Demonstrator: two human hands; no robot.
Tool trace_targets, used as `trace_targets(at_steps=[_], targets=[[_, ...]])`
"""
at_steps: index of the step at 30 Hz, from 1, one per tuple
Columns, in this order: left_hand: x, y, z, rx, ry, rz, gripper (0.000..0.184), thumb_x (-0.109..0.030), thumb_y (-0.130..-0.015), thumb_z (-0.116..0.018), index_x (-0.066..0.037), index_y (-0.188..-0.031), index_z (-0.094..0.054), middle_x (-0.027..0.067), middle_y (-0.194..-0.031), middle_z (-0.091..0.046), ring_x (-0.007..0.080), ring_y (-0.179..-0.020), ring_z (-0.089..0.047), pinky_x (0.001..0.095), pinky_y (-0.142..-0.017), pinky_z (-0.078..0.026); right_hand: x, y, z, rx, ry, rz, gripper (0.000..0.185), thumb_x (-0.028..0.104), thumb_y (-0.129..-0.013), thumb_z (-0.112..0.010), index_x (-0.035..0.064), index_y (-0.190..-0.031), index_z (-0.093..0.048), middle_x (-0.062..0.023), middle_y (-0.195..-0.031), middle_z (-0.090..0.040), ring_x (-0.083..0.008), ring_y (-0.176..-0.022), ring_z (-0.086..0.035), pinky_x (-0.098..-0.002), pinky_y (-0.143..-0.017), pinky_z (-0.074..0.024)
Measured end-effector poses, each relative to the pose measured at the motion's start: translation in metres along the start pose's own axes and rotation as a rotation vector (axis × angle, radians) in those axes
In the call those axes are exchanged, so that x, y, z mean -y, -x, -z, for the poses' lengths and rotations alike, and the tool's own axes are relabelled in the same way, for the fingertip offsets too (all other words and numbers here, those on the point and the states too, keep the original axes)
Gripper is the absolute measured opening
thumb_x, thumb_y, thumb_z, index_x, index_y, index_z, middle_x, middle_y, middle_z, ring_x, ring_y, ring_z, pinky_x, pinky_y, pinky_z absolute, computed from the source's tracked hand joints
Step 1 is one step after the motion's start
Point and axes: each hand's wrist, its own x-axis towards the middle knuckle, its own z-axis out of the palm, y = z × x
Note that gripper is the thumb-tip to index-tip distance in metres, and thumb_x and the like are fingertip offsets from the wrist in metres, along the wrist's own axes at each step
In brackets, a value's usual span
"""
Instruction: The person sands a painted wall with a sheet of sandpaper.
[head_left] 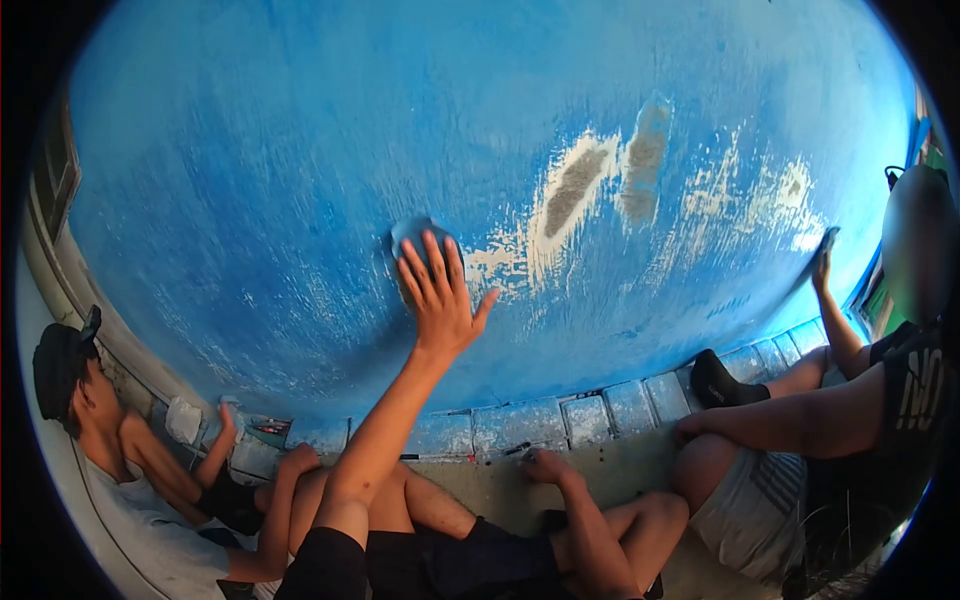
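Note:
My left hand (437, 295) lies against the blue wall (300, 130) with its fingers stretched upward and the thumb out to the right. Under the fingers it presses a grey-blue sheet of sandpaper (408, 232) onto the paint; part of the sheet is hidden by the hand. Just right of it the paint is worn through to white (500, 265). Low down, my right hand (547, 466) is closed near the tiled base of the wall. A small dark thing (518, 448) shows at its fingertips, too small to name.
Grey bare patches (575, 192) mark the wall's middle. A person in a dark cap (65, 355) sits at left. At right another person (840, 420) sits with one hand (824, 265) against the wall. Blue-stained tiles (520, 422) edge the floor.

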Motion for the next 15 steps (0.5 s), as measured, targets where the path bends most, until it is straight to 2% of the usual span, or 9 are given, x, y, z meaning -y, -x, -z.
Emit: trace_targets(at_steps=[1,3,4,6,7,9,11,15], targets=[[0.005,-0.018,0.011,-0.051,-0.001,0.006,0.088,-0.056,-0.092,-0.038,0.009,-0.144,-0.01,0.0314,-0.15,-0.003,0.0544,-0.136,0.001,0.0636,-0.108,-0.002,0.001,0.0,0.001,0.008,0.003,0.003,0.045,0.046,-0.083,-0.056,0.0064,-0.102,-0.067,-0.0241,-0.102,-0.064,-0.0394,-0.099,-0.061,-0.0459,-0.088,-0.0474],[0.014,-0.044,0.023,-0.095,-0.01,0.015,0.087,-0.056,-0.092,-0.037,0.009,-0.144,-0.011,0.0312,-0.15,-0.003,0.0536,-0.137,0.0,0.0621,-0.109,-0.002,0.004,0.0,0.007,0.001,0.032,0.064,0.042,0.043,-0.084,-0.059,0.0061,-0.104,-0.066,-0.0222,-0.089,-0.067,-0.0362,-0.086,-0.066,-0.0434,-0.078,-0.0508],[0.019,-0.052,0.026,-0.125,-0.008,0.021,0.087,-0.057,-0.092,-0.037,0.008,-0.144,-0.013,0.0307,-0.15,-0.005,0.0534,-0.137,-0.002,0.0615,-0.109,-0.003,0.003,-0.004,0.007,0.012,0.03,0.067,0.042,0.043,-0.084,-0.059,0.0061,-0.104,-0.066,-0.0222,-0.089,-0.067,-0.0362,-0.086,-0.066,-0.0434,-0.078,-0.0508],[0.022,-0.048,0.025,-0.141,-0.009,0.032,0.088,-0.058,-0.091,-0.037,0.008,-0.144,-0.015,0.0303,-0.15,-0.007,0.0533,-0.137,-0.004,0.0608,-0.11,-0.005,0.0,-0.008,0.005,0.083,-0.067,-0.036,0.04,0.041,-0.086,-0.058,0.0052,-0.102,-0.066,-0.0178,-0.076,-0.068,-0.0293,-0.07,-0.068,-0.0401,-0.069,-0.0522],[0.022,-0.043,0.023,-0.149,-0.001,0.024,0.089,-0.059,-0.091,-0.037,0.009,-0.144,-0.015,0.0304,-0.15,-0.008,0.0531,-0.137,-0.004,0.0606,-0.11,-0.005,0.0,-0.009,0.005,0.09,-0.068,-0.035,0.04,0.041,-0.086,-0.058,0.0052,-0.102,-0.066,-0.0178,-0.076,-0.068,-0.0293,-0.07,-0.068,-0.0401,-0.069,-0.0522],[0.022,-0.03,0.017,-0.159,0.008,0.017,0.09,-0.059,-0.09,-0.038,0.01,-0.143,-0.015,0.0305,-0.15,-0.008,0.0529,-0.137,-0.005,0.0603,-0.11,-0.006,0.0,-0.01,0.005,0.076,-0.036,-0.029,0.039,0.04,-0.086,-0.058,0.0046,-0.101,-0.066,-0.0137,-0.068,-0.066,-0.0236,-0.06,-0.066,-0.038,-0.062,-0.0516],[0.019,0.0,0.003,-0.072,-0.002,0.049,0.094,-0.06,-0.089,-0.04,0.01,-0.144,-0.01,0.0314,-0.15,-0.006,0.0527,-0.137,-0.001,0.0605,-0.109,-0.006,0.0,-0.008,0.006,0.053,-0.036,-0.011,0.039,0.04,-0.086,-0.058,0.0045,-0.1,-0.066,-0.0144,-0.069,-0.066,-0.0241,-0.061,-0.067,-0.0384,-0.062,-0.0515],[0.009,0.093,-0.037,0.026,0.045,0.089,0.093,-0.058,-0.09,-0.042,0.011,-0.143,-0.01,0.0328,-0.149,-0.006,0.0548,-0.136,-0.001,0.0632,-0.108,-0.006,-0.001,-0.006,0.002,0.014,-0.028,-0.005,0.039,0.04,-0.086,-0.058,0.0042,-0.1,-0.065,-0.0164,-0.07,-0.066,-0.0283,-0.065,-0.067,-0.0403,-0.065,-0.0515]])
